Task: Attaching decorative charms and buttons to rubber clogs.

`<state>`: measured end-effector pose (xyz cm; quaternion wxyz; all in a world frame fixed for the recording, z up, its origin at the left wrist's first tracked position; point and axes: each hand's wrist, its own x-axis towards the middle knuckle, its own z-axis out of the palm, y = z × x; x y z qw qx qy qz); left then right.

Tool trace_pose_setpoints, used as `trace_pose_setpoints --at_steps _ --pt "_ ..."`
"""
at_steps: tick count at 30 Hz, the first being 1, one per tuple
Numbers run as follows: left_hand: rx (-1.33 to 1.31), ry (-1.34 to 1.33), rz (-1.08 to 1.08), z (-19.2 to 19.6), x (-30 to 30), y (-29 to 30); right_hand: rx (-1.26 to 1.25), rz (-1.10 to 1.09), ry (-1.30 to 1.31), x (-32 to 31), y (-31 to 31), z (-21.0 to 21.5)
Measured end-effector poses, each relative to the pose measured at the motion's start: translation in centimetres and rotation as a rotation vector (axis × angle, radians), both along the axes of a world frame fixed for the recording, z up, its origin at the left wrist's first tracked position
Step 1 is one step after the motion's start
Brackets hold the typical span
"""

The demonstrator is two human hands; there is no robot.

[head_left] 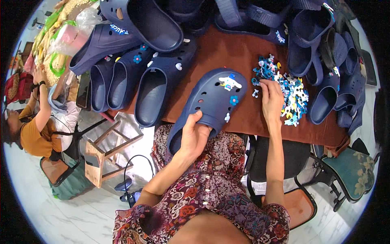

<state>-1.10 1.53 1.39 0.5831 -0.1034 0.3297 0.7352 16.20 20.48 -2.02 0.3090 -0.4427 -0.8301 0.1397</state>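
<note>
The left grip (196, 134) held one clog (209, 91) bearing three charms (233, 100); at its three o'clock, the right grip (272, 95) met one charm pile (295, 97), closure unclear

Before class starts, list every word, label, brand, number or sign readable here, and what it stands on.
Upper-left navy clog: blue-and-white lettering charm, wording withheld.
Top-centre navy clog: similar charm, tilted, too small to read surely.
Navy clog in left hand: no lettering discernible on its visible charms.

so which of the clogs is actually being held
The navy clog with the white long-eared charm near its toe; the left hand grips it, while the other clogs sit untouched.
</note>
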Motion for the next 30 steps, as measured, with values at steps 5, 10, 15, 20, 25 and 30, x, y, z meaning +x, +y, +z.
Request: trace_pose_setpoints --at_steps 5,10,15,20,25,30 --pt "0.009 0.082 -0.061 -0.1 0.8 -0.1 -0.217 0.024 0.238 -0.8 -2.5 4.2" --pt "0.064 0.184 -0.056 0.5 2.4 -0.1 -0.577 0.330 0.290 -2.3 -4.3 6.6" --pt "0.067 0.210 -0.076 0.8 2.9 -0.1 -0.486 0.433 0.113 -3.6 -5.4 7.9" --pt "0.037 0.225 -0.077 0.7 3.4 -0.3 -0.471 0.402 0.177 -4.0 -6.5 8.1" --pt "0.092 0.274 -0.023 0.2 4.1 -0.4 -0.401 0.408 0.239 -4.4 -6.6 7.3" --pt "0.014 0.397 -0.057 -0.4 4.3 -0.7 -0.358 0.469 0.172 -4.3 -5.8 7.9"
